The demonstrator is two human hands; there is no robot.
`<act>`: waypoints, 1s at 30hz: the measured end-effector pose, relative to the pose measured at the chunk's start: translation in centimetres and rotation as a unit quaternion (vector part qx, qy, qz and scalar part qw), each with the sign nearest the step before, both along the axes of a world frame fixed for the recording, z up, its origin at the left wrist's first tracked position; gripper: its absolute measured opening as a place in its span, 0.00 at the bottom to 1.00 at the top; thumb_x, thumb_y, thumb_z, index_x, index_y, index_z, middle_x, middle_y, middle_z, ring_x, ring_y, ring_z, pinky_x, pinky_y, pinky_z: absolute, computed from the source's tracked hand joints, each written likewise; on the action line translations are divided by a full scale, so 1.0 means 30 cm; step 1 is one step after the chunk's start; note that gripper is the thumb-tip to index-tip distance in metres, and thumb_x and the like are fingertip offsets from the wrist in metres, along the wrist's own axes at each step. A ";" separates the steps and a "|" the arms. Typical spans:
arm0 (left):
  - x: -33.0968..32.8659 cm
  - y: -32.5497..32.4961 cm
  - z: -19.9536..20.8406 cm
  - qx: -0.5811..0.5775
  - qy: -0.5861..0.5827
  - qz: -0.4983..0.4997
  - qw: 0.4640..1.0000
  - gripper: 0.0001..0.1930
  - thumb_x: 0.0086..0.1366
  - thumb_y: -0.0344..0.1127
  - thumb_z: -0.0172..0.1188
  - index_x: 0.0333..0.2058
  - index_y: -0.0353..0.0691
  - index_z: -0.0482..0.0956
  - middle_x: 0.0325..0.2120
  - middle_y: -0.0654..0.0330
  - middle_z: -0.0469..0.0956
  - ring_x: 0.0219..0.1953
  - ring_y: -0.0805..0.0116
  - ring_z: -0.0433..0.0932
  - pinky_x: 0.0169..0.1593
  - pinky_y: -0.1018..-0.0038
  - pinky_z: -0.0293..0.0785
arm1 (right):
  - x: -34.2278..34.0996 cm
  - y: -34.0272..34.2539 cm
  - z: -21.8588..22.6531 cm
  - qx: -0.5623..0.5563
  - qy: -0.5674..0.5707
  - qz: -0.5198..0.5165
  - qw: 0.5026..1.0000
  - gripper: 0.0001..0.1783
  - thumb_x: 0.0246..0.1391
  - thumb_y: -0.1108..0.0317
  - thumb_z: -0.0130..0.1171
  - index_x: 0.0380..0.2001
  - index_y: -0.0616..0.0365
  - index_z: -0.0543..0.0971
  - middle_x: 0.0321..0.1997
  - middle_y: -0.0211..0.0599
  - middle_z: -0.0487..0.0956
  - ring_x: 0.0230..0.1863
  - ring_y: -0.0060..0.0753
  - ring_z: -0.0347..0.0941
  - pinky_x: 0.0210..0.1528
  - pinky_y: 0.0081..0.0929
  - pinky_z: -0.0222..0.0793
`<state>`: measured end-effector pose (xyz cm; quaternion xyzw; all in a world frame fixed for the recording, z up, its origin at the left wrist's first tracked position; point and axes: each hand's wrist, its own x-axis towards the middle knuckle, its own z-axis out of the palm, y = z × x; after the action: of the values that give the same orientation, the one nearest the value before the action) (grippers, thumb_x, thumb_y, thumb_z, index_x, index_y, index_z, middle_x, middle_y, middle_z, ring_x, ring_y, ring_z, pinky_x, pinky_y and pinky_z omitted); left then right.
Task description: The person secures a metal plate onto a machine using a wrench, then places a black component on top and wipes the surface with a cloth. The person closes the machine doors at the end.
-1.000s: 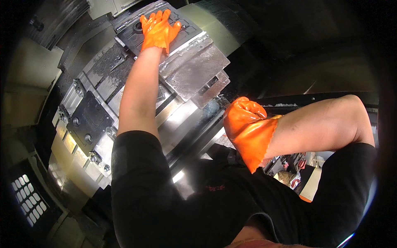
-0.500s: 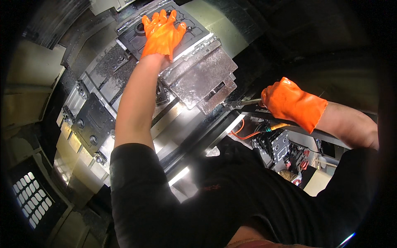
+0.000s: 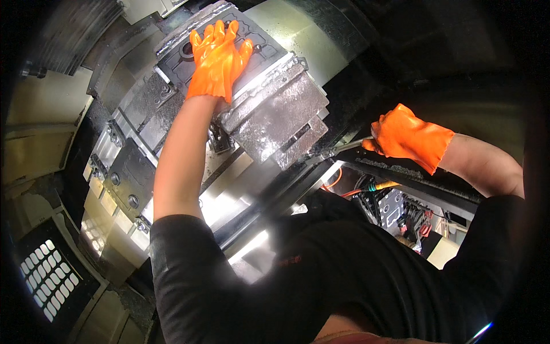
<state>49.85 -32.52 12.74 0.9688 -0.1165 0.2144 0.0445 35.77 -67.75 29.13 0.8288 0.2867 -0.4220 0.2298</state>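
Observation:
My left hand [image 3: 216, 63], in an orange rubber glove, lies spread on a dark grey machined plate [image 3: 255, 31] with grooves and round holes. The plate is part of a rough, wet-looking metal casting [image 3: 283, 114] that sits on the machine's fixture. To the right, my right hand [image 3: 404, 137], in a matching glove, is closed around the end of a silver metal bar [image 3: 350, 145]. Its far end reaches down beside the casting's lower right edge, where dark shadow makes the tip hard to make out.
Bolted clamps [image 3: 113, 135] and a dark plate [image 3: 129, 175] sit on the fixture to the left. Below my right arm, a cart [image 3: 438, 200] holds tools and parts, with an orange hose [image 3: 350, 192] nearby. A slotted panel [image 3: 48, 275] shows at lower left.
The view has shifted slightly, with the casting a little lower. The bar now slants more steeply up toward my right hand. My left hand still rests on the plate.

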 end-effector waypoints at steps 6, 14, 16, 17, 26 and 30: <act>-0.007 0.002 0.029 -0.020 0.040 -0.005 0.999 0.33 0.70 0.60 0.50 0.66 0.46 0.70 0.66 0.46 0.68 0.69 0.45 0.63 0.73 0.39 0.44 | 0.038 -0.113 -0.079 0.032 -0.021 0.094 0.995 0.09 0.56 0.48 0.58 0.33 0.36 0.80 0.29 0.30 0.78 0.29 0.40 0.79 0.27 0.43 0.68; -0.043 0.008 0.053 -0.029 0.051 -0.002 0.998 0.33 0.71 0.59 0.50 0.67 0.45 0.70 0.67 0.43 0.67 0.70 0.43 0.63 0.74 0.41 0.42 | 0.122 -0.240 -0.207 0.100 0.017 0.177 0.979 0.20 0.55 0.43 0.57 0.32 0.47 0.80 0.28 0.35 0.78 0.27 0.44 0.77 0.26 0.44 0.69; -0.044 -0.005 0.059 -0.024 0.046 0.000 0.999 0.33 0.71 0.59 0.50 0.66 0.45 0.70 0.66 0.43 0.67 0.69 0.42 0.63 0.74 0.41 0.42 | 0.151 -0.253 -0.265 0.098 0.032 0.156 0.982 0.21 0.55 0.42 0.56 0.33 0.48 0.80 0.29 0.36 0.80 0.28 0.45 0.78 0.27 0.45 0.70; -0.054 0.004 0.071 -0.016 0.064 -0.008 0.998 0.32 0.71 0.59 0.51 0.66 0.46 0.70 0.66 0.44 0.68 0.69 0.43 0.64 0.74 0.41 0.42 | 0.159 -0.257 -0.278 0.094 0.032 0.144 0.985 0.21 0.55 0.42 0.56 0.33 0.48 0.80 0.30 0.37 0.81 0.29 0.45 0.79 0.28 0.45 0.71; -0.027 0.003 0.094 -0.026 0.080 -0.006 0.996 0.32 0.72 0.58 0.48 0.66 0.43 0.70 0.67 0.43 0.67 0.68 0.43 0.65 0.72 0.41 0.46 | 0.212 -0.095 -0.164 -0.038 0.077 0.067 0.994 0.35 0.64 0.35 0.38 0.40 0.53 0.83 0.38 0.51 0.84 0.41 0.56 0.82 0.41 0.51 0.76; -0.031 0.000 0.123 -0.048 0.115 -0.016 0.992 0.32 0.71 0.58 0.50 0.65 0.43 0.70 0.67 0.42 0.66 0.69 0.41 0.63 0.72 0.41 0.45 | 0.202 -0.165 -0.213 0.008 0.040 0.053 0.998 0.39 0.63 0.32 0.37 0.38 0.56 0.84 0.38 0.52 0.84 0.41 0.57 0.81 0.44 0.53 0.74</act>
<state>48.94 -32.51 16.43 0.9818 -0.1154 0.1058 0.1072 41.83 -72.70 22.74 0.7966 0.3426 -0.4395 0.2342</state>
